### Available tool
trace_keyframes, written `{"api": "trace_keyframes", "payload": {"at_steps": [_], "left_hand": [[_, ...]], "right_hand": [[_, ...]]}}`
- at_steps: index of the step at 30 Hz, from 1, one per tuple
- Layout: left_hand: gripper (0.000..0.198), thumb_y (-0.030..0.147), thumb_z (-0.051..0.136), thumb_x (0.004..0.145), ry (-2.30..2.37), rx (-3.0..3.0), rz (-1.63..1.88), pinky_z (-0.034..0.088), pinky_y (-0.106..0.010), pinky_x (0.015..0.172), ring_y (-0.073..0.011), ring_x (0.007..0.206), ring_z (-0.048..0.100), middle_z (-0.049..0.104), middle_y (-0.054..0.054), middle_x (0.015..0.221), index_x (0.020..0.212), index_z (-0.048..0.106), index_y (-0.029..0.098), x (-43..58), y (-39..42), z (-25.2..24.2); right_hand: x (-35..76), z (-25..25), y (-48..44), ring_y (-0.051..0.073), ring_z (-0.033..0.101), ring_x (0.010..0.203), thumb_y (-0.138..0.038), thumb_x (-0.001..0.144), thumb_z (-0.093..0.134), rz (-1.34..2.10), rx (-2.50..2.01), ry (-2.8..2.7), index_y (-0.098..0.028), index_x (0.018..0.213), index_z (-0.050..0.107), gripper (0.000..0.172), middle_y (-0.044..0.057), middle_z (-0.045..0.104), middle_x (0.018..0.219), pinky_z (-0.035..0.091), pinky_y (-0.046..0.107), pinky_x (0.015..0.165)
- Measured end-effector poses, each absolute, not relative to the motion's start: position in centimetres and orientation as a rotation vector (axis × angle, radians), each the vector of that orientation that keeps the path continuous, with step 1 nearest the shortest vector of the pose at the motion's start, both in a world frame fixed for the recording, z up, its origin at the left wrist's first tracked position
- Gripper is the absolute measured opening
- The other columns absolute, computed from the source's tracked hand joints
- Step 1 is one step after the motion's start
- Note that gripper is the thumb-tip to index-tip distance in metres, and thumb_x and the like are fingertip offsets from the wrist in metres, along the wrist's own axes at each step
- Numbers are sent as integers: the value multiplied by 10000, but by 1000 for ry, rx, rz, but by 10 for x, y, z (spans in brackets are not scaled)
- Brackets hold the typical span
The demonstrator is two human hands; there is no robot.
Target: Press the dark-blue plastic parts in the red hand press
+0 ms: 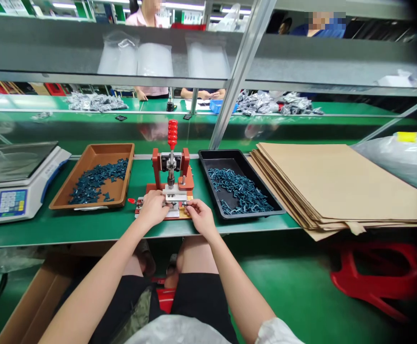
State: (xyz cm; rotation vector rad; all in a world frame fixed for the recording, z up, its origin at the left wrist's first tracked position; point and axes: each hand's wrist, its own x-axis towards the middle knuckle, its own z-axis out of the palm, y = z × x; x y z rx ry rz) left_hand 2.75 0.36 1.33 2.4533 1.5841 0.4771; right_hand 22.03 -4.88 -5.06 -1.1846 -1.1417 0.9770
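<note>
A red bench hand press (170, 162) with a stacked red knob handle (173, 134) stands on the green bench in front of me. My left hand (153, 209) is curled over the front of the press's metal jig (174, 195), and its fingers cover part of it. My right hand (201, 219) is at the jig's right side, with fingertips at its edge. Anything held in those fingers is hidden. A small red lever (132, 201) sticks out to the left of my left hand.
A brown tray (58, 200) of dark teal parts lies left of the press, and a black tray (208, 165) of similar parts lies right. Further out are a digital scale (15, 200) and stacked cardboard sheets (337, 181). Co-workers sit beyond the shelf (86, 48).
</note>
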Motion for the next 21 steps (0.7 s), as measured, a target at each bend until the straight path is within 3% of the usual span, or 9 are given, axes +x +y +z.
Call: {"api": "trace_keyframes", "payload": {"at_steps": [8,13,21], "left_hand": [[289,186,514,851,1642,2322,504,496,-418,940,-304,1075,635,737,-113,1025,1015,751,188,27,9,17],[275,209,510,859,1580,2474,342,491,-443,920,-326,1082,627,727,-124,1075,972,761,194,28,8,21],[216,288,602,841,1573,2456,397,485,-456,955,-338,1105,621,726,-118,1089,937,782,216,28,8,19]], "right_hand": [[219,-52,-48,187,691,703,-404,813,654,966,-1164,-1142,-223,920,633,211,28,695,794,597,331,714],[219,-51,-49,192,701,724,-405,827,646,950,-1186,-1163,-226,929,631,207,31,705,812,600,333,729],[220,-49,-50,196,693,745,-400,845,626,929,-1221,-1193,-232,928,637,188,38,706,843,591,335,740]]}}
